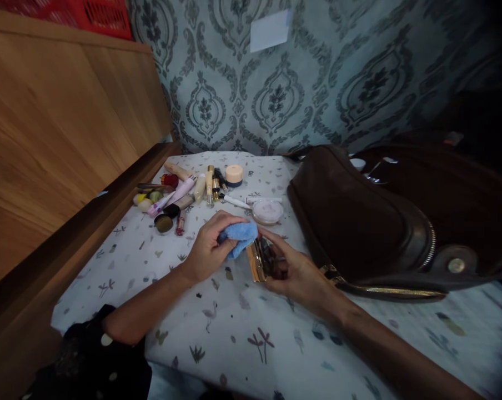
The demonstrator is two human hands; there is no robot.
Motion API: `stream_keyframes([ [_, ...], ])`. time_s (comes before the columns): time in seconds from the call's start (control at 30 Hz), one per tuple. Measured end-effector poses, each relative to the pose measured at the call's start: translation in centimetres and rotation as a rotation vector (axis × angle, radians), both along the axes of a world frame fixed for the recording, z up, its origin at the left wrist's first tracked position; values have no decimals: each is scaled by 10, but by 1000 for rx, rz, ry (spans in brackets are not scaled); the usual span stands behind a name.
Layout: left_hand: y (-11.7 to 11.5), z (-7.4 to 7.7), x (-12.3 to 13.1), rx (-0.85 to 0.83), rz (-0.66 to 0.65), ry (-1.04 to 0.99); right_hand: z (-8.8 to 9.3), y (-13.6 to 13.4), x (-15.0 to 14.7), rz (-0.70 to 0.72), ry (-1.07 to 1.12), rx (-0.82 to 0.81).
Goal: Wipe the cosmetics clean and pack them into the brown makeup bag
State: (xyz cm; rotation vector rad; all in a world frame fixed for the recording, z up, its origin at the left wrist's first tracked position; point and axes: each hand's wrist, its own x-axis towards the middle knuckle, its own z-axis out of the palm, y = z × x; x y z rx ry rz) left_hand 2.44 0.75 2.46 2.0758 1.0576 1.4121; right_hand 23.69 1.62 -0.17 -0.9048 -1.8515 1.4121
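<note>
My left hand (209, 244) is closed around a small blue cloth (239, 236) and presses it against the top of a gold-edged compact case (262, 260). My right hand (290, 266) grips that case from the right side, fingers curled round it, just above the patterned white tablecloth (234, 328). The case stands open and tilted; its inside looks dark and is partly hidden by my fingers.
A large brown leather bag (359, 222) lies to the right. Several cosmetics, tubes and lipsticks (184, 191), plus a round clear jar (267, 211) and a beige-lidded pot (234, 174), sit at the far left-centre. A wooden headboard (59, 139) runs along the left; patterned wallpaper behind.
</note>
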Motion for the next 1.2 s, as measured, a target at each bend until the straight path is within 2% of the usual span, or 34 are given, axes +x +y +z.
stream_keyframes([
  [0.13, 1, -1, -1, -2, -16, 20, -1, -2, -1, -38, -22, 52],
  [0.3, -1, 1, -1, 32, -26, 60, -3, -1, 1, -151, -171, 341],
  [0.37, -3, 2, 0, 36, -56, 89, -2, 1, 1, -203, -220, 369],
  [0.5, -9, 4, 3, 23, -136, 155, 1, 4, 1, -267, -244, 288],
  [0.73, -13, 4, 6, 91, -136, 138, 2, 3, 0, -318, -189, 129],
  [0.8, -12, 3, 7, 120, -105, 149, 3, 2, 1, -271, -113, 67],
  [0.9, -12, 2, 9, 142, -64, 156, 4, 1, 3, -121, 5, -21],
  [1.0, -12, 2, 11, 139, -44, 139, 4, -1, 5, -4, 34, -26],
  [1.1, -13, 2, 11, 131, -12, 122, 4, -2, 5, 24, -2, -32],
  [1.2, -13, 1, 11, 154, 40, 141, 4, -3, 2, -16, 21, -37],
])
